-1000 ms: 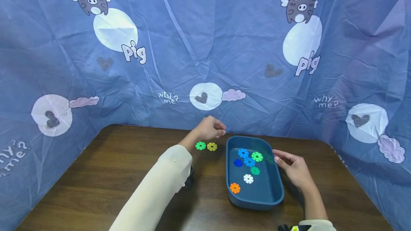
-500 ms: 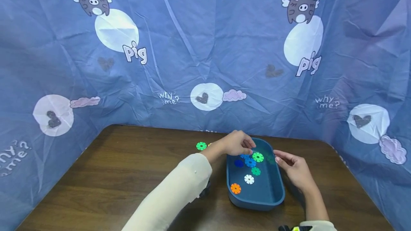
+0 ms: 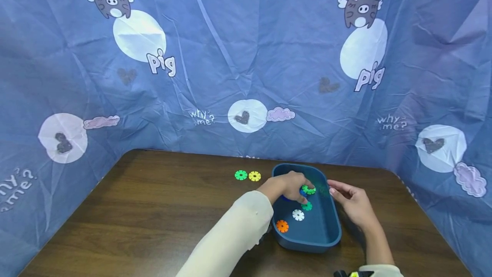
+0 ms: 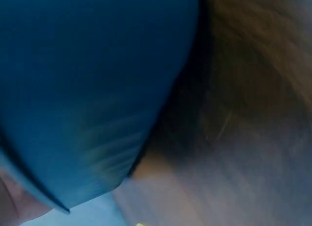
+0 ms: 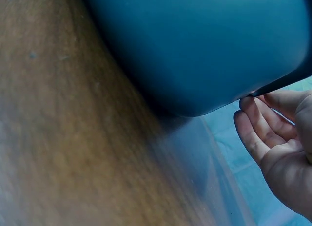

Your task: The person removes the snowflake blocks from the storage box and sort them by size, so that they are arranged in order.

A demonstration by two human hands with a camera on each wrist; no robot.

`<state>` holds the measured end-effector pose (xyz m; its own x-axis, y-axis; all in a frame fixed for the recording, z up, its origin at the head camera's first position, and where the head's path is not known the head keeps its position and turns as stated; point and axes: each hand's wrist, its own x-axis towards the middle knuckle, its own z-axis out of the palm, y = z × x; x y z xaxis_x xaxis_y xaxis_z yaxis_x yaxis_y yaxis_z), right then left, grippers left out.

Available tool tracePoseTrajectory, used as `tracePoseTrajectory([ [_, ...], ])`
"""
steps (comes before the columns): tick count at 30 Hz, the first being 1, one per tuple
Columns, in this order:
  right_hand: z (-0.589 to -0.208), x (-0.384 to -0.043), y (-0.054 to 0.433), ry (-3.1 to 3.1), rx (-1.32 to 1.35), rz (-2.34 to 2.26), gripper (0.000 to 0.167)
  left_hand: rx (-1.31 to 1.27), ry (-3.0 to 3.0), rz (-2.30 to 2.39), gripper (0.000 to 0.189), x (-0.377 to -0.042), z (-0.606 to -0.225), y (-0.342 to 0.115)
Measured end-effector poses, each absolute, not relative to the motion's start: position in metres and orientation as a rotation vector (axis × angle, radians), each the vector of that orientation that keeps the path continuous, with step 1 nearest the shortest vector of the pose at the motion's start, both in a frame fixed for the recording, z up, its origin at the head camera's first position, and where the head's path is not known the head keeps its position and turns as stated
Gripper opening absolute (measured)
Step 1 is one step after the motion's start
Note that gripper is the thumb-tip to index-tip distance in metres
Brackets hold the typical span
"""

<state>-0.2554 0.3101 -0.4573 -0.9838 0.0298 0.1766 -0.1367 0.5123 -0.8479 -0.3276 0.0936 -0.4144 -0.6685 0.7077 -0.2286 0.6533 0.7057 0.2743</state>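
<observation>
Inside the blue tray (image 3: pixel 319 228) my left hand (image 3: pixel 293 184) reaches down, thumb and forefinger spread about a light green notched disc (image 3: pixel 309 190) and a blue one (image 3: pixel 304 192). Its thumb tip is at a darker green disc (image 3: pixel 307 207); whether it touches is unclear. A white disc (image 3: pixel 297 215) and an orange disc (image 3: pixel 282 226) lie nearer the front. Other blue discs are mostly hidden under the hand. My right hand (image 3: pixel 355 206) pinches the tray's right rim, fingertips at the edge in the right wrist view. In the left wrist view the tray wall hides most of the left hand.
On the brown wooden table (image 3: pixel 153 208), left of the tray, lie a green disc (image 3: pixel 241 175) and a yellow disc (image 3: pixel 255 176). A blue printed cloth (image 3: pixel 215 54) hangs behind the table's far edge.
My left hand has moved right from above the table, over the tray's left rim and down among the discs, uncovering the yellow disc. The right hand has stayed at the rim.
</observation>
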Motion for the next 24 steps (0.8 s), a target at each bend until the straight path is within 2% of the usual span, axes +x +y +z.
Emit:
tracePoseTrajectory([
  [6,-0.459,-0.2561,0.3097,-2.566,0.107,1.489,0.039,0.984,2.656,0.152,0.044,-0.3263,-0.4207,0.0971],
  [11,-0.4595,-0.2571,0.3095,-2.577,0.106,1.466,0.04,1.034,2.638,0.105,0.038,-0.3258,-0.4214,0.0965],
  [19,-0.4589,-0.2571,0.3092,-2.588,0.084,1.453,0.042,1.143,2.471,0.255,0.028,-0.3273,-0.4167,0.0903],
  [24,-0.4593,-0.257,0.31,-2.58,0.081,1.468,0.041,1.154,2.466,0.41,0.029,-0.3297,-0.4212,0.0914],
])
